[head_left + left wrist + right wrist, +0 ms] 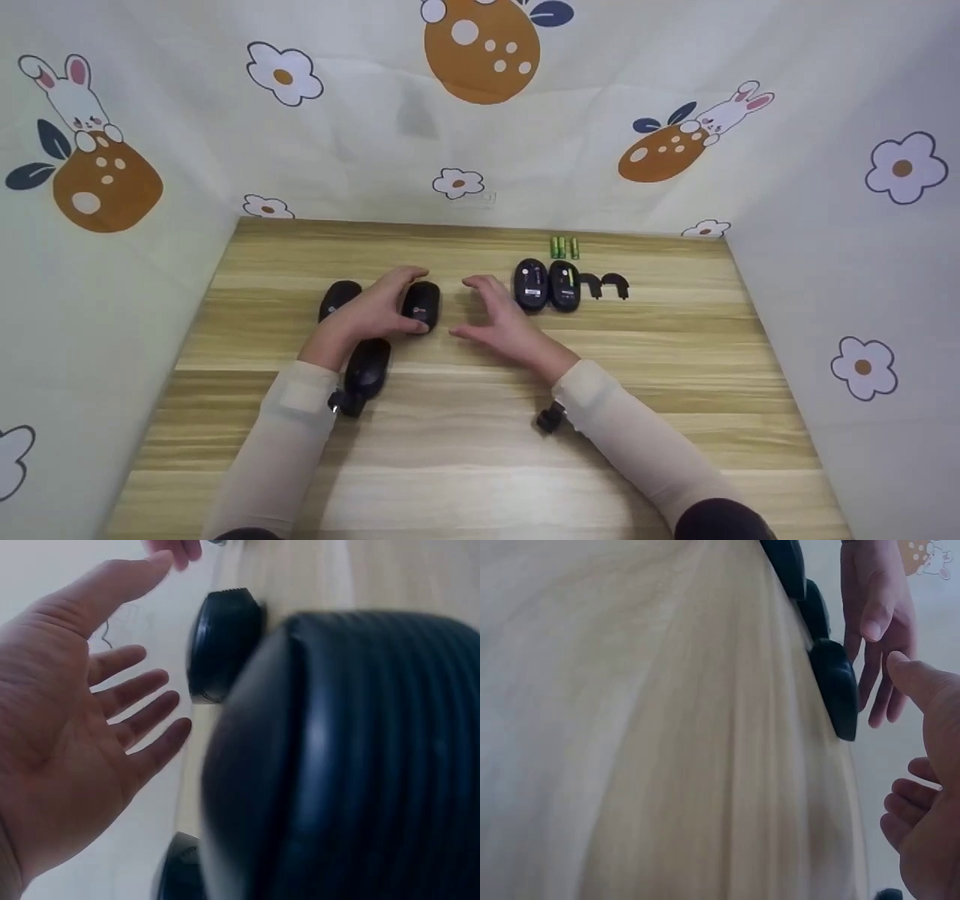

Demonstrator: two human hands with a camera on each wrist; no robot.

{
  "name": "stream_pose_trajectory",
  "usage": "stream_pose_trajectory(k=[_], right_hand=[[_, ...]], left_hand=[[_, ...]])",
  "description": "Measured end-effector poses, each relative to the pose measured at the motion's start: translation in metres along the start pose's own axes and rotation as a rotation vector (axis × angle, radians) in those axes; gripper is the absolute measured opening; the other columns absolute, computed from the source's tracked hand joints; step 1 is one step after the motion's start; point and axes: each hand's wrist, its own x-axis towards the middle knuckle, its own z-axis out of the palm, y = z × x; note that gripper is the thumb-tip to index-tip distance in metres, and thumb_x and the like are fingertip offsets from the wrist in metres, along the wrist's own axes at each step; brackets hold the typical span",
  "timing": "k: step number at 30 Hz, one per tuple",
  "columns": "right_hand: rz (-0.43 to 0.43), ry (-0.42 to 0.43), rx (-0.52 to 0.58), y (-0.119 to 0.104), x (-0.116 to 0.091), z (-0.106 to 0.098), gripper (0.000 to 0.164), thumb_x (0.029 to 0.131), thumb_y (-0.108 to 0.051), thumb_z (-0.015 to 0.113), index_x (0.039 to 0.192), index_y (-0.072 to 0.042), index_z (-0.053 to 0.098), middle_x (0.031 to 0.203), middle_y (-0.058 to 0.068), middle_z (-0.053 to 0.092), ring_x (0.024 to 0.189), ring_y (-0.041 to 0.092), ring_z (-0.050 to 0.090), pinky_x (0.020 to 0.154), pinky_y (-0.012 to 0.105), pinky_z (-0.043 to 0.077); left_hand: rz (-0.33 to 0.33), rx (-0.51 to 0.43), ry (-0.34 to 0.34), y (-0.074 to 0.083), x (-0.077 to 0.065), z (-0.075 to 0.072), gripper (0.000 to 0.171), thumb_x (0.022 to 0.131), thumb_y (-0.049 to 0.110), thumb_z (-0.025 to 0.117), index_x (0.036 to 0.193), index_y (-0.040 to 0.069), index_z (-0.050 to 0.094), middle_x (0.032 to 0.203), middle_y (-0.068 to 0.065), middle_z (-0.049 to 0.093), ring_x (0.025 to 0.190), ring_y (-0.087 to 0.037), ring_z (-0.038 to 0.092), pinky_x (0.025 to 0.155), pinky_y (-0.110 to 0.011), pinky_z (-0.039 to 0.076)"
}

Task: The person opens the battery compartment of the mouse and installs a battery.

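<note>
My left hand (371, 311) reaches over the table with fingers and thumb spread on either side of a black computer mouse (421, 309). In the left wrist view those fingers are loosely straight and stand apart from the mouse (223, 645). A second black mouse (339, 295) sits partly hidden behind this hand, and a third mouse (367, 367) lies beside the wrist, filling much of the left wrist view. My right hand (506, 319) holds nothing; its fingers and thumb are parted, facing the left hand. To its right lie two upturned mice (531, 286) with open battery bays.
A green battery shows inside the rightmost upturned mouse (565, 288). Several green batteries (559, 247) lie behind that pair. Two black curved covers (615, 284) rest to the right. Patterned cloth walls (360, 150) enclose the wooden table (465, 450) at the back and sides.
</note>
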Motion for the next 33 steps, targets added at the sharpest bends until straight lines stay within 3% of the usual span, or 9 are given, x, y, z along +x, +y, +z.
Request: stream_pose_trajectory(k=[8,16,23,33], right_hand=[[0.067,-0.051,0.015,-0.005,0.021,0.019,0.103,0.09,-0.041,0.093,0.169,-0.005,0.037,0.169,0.015,0.043,0.157,0.032,0.042,0.132,0.044,0.032],[0.015,-0.091,-0.017,-0.011,0.034,0.032,0.102,0.089,-0.038,0.095,0.168,-0.002,0.04,0.171,0.018,0.043,0.16,0.033,0.037,0.134,0.04,0.027],[-0.047,-0.102,-0.031,-0.018,0.04,0.041,0.094,0.088,-0.034,0.096,0.163,-0.002,0.05,0.163,0.018,0.05,0.153,0.033,0.044,0.131,0.039,0.033],[-0.062,-0.13,-0.013,-0.016,0.041,0.033,0.088,0.089,-0.03,0.095,0.161,-0.001,0.053,0.158,0.016,0.054,0.149,0.031,0.048,0.129,0.037,0.035]], left_hand=[[-0.015,0.017,-0.042,-0.01,-0.002,0.001,0.106,0.085,0.018,0.095,0.17,0.002,0.034,0.175,-0.022,0.035,0.162,-0.04,0.032,0.134,-0.057,0.025],[-0.007,0.033,-0.06,-0.014,-0.005,-0.002,0.107,0.087,0.017,0.095,0.171,0.0,0.032,0.176,-0.023,0.034,0.163,-0.042,0.03,0.134,-0.058,0.024],[0.013,0.035,-0.062,-0.018,-0.004,0.0,0.093,0.087,0.011,0.093,0.165,-0.002,0.043,0.168,-0.024,0.046,0.158,-0.042,0.039,0.133,-0.056,0.028],[0.027,0.045,-0.039,-0.012,-0.002,0.002,0.089,0.084,0.016,0.096,0.159,0.001,0.051,0.161,-0.017,0.056,0.151,-0.036,0.049,0.13,-0.054,0.035]])
